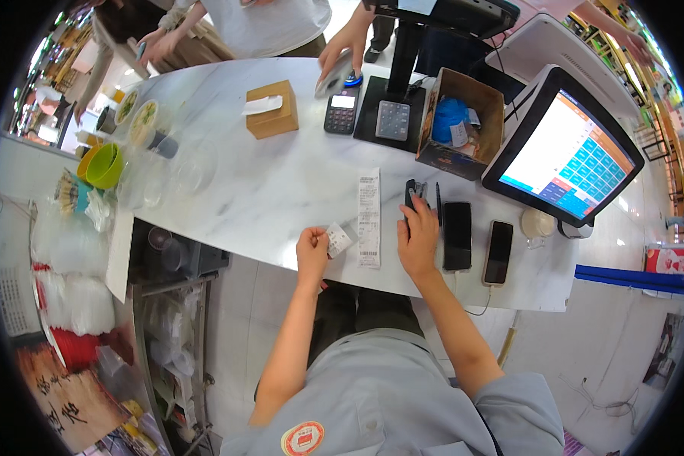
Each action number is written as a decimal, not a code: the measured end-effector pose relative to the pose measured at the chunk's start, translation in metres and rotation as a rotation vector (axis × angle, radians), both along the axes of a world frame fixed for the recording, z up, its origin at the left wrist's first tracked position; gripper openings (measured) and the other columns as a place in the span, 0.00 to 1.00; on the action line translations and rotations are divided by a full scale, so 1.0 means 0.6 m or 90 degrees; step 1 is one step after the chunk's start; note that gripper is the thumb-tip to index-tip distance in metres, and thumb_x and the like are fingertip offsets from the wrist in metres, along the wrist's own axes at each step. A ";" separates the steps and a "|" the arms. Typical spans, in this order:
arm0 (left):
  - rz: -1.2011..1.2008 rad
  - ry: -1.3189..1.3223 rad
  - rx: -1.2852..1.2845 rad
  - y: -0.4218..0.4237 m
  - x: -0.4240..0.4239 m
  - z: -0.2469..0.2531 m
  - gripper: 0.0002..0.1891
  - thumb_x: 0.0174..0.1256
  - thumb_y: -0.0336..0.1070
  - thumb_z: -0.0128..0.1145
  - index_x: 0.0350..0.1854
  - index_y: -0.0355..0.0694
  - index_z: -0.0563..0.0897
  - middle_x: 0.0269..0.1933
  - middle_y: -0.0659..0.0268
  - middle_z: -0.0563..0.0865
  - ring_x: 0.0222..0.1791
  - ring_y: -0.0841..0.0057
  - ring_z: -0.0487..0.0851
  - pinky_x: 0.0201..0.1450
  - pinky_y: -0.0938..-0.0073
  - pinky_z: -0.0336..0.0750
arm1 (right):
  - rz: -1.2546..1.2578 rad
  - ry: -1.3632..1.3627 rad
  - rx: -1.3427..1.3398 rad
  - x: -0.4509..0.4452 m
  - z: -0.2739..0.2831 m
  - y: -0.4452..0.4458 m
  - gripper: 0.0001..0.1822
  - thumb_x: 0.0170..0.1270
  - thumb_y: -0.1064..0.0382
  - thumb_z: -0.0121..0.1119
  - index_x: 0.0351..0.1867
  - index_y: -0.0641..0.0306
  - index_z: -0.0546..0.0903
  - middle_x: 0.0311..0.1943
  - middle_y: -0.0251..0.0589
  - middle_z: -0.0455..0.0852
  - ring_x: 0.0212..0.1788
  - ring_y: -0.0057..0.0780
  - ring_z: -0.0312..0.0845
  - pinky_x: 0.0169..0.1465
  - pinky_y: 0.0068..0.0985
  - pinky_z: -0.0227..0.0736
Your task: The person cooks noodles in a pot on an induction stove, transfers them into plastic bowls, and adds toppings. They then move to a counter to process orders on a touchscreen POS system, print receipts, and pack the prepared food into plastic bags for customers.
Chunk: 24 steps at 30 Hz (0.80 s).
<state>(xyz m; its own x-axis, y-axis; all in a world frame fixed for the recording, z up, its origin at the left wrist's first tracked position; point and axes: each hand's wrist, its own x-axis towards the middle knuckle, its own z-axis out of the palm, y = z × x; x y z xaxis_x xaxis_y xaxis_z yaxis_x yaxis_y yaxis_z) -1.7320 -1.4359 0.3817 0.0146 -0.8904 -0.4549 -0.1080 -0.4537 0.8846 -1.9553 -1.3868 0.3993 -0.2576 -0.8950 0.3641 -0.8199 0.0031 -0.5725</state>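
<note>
My left hand [312, 253] pinches a small printed paper slip [337, 239] at the counter's front edge. A long printed receipt [369, 219] lies flat to the right of the slip, between my hands. My right hand [419, 242] is over a black stapler [411, 188], its thumb on the left side and its fingers curled across the top. The palm hides the stapler's near part. Just right of the stapler lies a black pen [438, 204]. Two phones, a black one [457, 236] and a light-cased one [498, 252], rest beyond my right hand.
A card reader [342, 114], keypad [393, 121], tissue box [279, 108], open cardboard box [453, 159] and touchscreen till [564, 154] line the counter [233, 211]. Another person's hand [347, 43] holds a phone over the reader. Lidded food containers [143, 122] and green cups [105, 165] stand left.
</note>
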 end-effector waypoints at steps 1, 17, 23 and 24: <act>-0.012 -0.054 -0.044 -0.010 0.009 -0.024 0.04 0.67 0.29 0.55 0.41 0.37 0.78 0.36 0.68 0.82 0.35 0.79 0.80 0.38 0.75 0.77 | 0.023 -0.011 -0.004 0.013 0.007 0.005 0.16 0.62 0.66 0.57 0.52 0.60 0.79 0.64 0.48 0.70 0.67 0.46 0.63 0.71 0.49 0.49; 0.128 -0.396 -0.092 0.247 0.405 0.017 0.14 0.69 0.45 0.54 0.39 0.40 0.84 0.33 0.56 0.87 0.35 0.50 0.83 0.38 0.52 0.75 | 0.448 0.000 -0.057 0.309 0.002 -0.015 0.10 0.61 0.75 0.55 0.41 0.62 0.83 0.40 0.44 0.85 0.46 0.44 0.81 0.60 0.42 0.70; 0.157 -0.416 0.436 0.584 0.657 -0.154 0.44 0.62 0.76 0.42 0.64 0.39 0.74 0.62 0.46 0.76 0.62 0.51 0.75 0.60 0.52 0.73 | 0.549 -0.114 0.521 0.565 -0.103 0.010 0.14 0.68 0.65 0.56 0.53 0.66 0.81 0.33 0.44 0.88 0.34 0.32 0.84 0.42 0.30 0.77; 0.195 -0.206 0.504 0.640 0.684 -0.173 0.47 0.60 0.78 0.44 0.67 0.38 0.70 0.66 0.47 0.72 0.65 0.52 0.72 0.63 0.52 0.70 | 0.681 0.076 0.552 0.609 -0.112 0.022 0.19 0.68 0.58 0.57 0.57 0.64 0.79 0.41 0.47 0.88 0.42 0.36 0.84 0.48 0.30 0.77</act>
<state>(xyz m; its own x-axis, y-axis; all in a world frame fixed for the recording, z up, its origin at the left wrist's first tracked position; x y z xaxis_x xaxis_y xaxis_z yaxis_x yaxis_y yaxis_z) -1.3218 -1.0521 0.2782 0.4328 -0.2557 -0.8645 -0.0717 -0.9657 0.2497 -1.5898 -1.3733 0.3321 0.6845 -0.5858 -0.4340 -0.6927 -0.3371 -0.6376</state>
